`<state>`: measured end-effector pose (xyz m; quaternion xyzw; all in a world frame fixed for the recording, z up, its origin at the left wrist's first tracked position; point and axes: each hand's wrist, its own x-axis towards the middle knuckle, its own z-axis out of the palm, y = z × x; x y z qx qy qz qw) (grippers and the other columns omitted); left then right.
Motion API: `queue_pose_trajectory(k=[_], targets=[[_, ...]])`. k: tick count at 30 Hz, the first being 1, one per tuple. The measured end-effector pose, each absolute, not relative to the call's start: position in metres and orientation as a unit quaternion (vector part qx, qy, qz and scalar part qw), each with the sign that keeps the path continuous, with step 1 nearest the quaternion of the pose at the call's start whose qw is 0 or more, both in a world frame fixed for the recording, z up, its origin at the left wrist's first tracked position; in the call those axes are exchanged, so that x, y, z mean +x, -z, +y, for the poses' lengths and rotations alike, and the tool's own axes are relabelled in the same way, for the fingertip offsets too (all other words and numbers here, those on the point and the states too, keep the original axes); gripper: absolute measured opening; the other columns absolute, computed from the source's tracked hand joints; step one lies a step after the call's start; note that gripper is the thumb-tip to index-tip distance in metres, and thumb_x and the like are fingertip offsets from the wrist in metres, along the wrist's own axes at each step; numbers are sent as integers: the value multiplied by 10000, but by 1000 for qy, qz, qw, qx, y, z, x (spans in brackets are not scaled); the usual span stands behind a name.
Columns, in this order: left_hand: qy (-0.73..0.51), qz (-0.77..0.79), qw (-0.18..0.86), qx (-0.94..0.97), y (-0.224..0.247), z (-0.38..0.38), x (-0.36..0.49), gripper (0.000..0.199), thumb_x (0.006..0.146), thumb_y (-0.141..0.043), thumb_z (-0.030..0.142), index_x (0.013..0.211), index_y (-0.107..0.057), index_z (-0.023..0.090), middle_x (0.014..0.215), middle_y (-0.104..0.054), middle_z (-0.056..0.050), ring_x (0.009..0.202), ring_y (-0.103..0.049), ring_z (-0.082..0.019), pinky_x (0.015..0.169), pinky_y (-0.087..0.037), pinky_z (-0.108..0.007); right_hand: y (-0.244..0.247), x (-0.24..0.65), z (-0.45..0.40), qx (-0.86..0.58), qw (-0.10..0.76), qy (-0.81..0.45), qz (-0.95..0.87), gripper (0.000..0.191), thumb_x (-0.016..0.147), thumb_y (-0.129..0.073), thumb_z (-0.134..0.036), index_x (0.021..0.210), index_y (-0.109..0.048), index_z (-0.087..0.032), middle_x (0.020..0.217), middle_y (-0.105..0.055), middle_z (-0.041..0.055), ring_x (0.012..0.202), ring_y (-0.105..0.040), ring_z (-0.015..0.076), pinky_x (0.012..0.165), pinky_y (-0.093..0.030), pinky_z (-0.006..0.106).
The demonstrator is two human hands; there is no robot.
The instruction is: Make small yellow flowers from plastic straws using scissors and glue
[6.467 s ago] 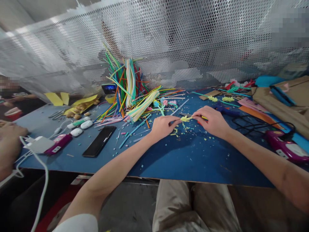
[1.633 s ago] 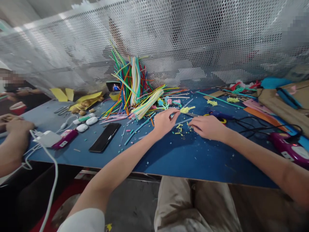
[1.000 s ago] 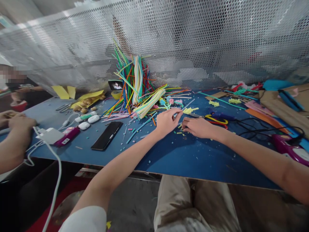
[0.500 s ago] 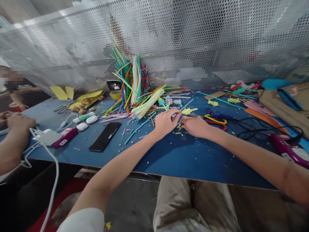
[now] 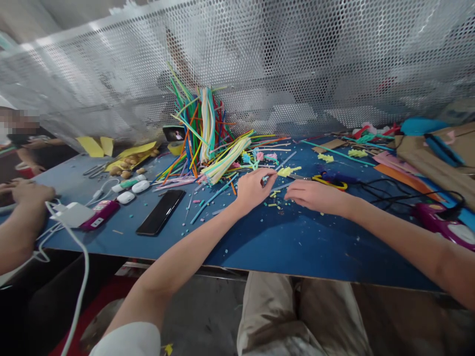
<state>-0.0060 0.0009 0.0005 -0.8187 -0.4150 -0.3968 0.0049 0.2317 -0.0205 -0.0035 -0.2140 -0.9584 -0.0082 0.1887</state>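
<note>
My left hand (image 5: 254, 187) rests over the middle of the blue table (image 5: 282, 247), its fingers bent together; whatever they hold is too small or hidden to name. To its right is my right hand (image 5: 309, 194), low over the table, fingers pressed together, with any held item hidden. Between and just beyond the hands lies a yellow fuzzy piece (image 5: 288, 171), next to scissors (image 5: 301, 177). Small yellow clippings (image 5: 273, 201) are scattered between the hands. Blue and pink fuzzy flowers (image 5: 260, 156) lie behind my left hand.
Coloured pipe cleaners (image 5: 206, 128) stand against the perforated metal screen (image 5: 297, 64). A black phone (image 5: 161, 212), white charger (image 5: 76, 214) and purple device (image 5: 99, 215) lie left. Another person's hands (image 5: 29, 192) are at far left. Black cables and a second purple device (image 5: 445, 222) lie right.
My right hand has moved a little to the right, away from my left hand, uncovering more yellow clippings. My left hand has stayed nearly still.
</note>
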Motion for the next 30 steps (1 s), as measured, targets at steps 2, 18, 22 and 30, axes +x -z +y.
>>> queue_pose_trajectory(k=[2,18,22,30], targets=[[395,-404,-2,-825,-1,1,-6,211,991,-597,366,1033,-755,233,1003,-783,-25,735,-686,-125,708,-501,-247,0,240,-21,-213,188,33,-958,328,998,-419,-130,1146,-705,-189,1086,-708,108,1061,-625,227,959,-516,405],[344,-377,15,-860,1,5,-7,278,1019,-553,420,1050,-779,260,1032,-779,-22,766,-695,-116,677,-490,-234,-14,281,-37,-398,426,47,-811,151,970,-574,-293,1031,-710,-269,1026,-752,46,950,-706,214,903,-563,393],[334,-370,11,-867,2,5,-7,277,1025,-540,397,1053,-770,245,1046,-777,-28,763,-696,-114,680,-500,-229,-11,280,-34,-407,432,48,-803,163,978,-568,-309,1022,-719,-266,1018,-764,38,942,-716,211,889,-565,385],[341,-355,12,-870,0,4,-5,235,1021,-552,352,1024,-758,239,1029,-781,-19,872,-725,-138,733,-520,-240,-12,266,-45,-418,392,19,-819,185,981,-552,-356,953,-711,-266,933,-760,23,850,-700,186,826,-553,342]])
